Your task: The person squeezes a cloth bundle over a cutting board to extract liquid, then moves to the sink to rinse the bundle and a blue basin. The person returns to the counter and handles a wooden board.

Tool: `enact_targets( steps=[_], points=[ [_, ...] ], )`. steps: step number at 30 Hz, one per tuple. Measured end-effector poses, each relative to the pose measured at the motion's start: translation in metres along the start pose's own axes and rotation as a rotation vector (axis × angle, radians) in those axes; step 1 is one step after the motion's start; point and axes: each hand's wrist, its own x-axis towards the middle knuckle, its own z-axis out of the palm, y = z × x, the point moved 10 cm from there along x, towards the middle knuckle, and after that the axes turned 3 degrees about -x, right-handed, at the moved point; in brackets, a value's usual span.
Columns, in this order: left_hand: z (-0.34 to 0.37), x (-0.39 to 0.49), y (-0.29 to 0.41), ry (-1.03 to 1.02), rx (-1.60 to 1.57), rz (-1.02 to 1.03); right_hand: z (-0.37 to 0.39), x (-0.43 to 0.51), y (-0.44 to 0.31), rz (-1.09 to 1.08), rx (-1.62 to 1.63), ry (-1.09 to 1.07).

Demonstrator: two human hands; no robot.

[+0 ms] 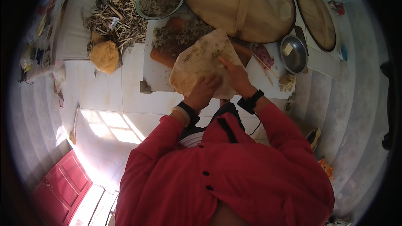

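Note:
A large, pale, irregular sheet (201, 55) with greenish-brown stains is tilted above the near side of a white table (157, 84); its material is unclear. My left hand (204, 92) lies against its lower part, fingers bent; whether they grip it is hidden. My right hand (235, 75) is at its right side, index finger extended over the surface and the other fingers partly hidden. Behind the sheet, dry brownish-grey plant matter (188, 33) is heaped on an orange-brown board or tray (160, 58).
A green-rimmed basin (138, 9) of dry plant matter stands behind, left of a large round wooden lid (216, 3). A metal bowl (293, 61), a purplish cloth (263, 56) and a brush (286, 82) are right. Stalks (125, 6) and a yellow-covered bundle (104, 56) lie left.

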Motion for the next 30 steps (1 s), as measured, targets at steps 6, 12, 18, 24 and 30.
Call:
enact_targets(
  steps=[6, 12, 18, 24, 30],
  points=[
    [0.007, -0.001, 0.002, -0.055, -0.026, -0.049, 0.021, 0.044, -0.023, -0.084, -0.100, 0.011],
    [0.014, -0.003, 0.008, -0.061, 0.023, -0.100, 0.023, 0.020, -0.020, -0.179, 0.011, -0.037],
    [0.024, -0.004, 0.011, -0.171, 0.036, -0.079, 0.013, 0.056, -0.056, -0.209, -0.051, 0.034],
    [0.009, -0.006, 0.012, -0.060, -0.036, -0.070, 0.003, 0.029, -0.035, -0.213, -0.056, -0.006],
    [0.015, -0.007, 0.009, -0.033, 0.033, -0.045, 0.012, 0.040, -0.022, -0.200, -0.162, 0.113]
  ],
)
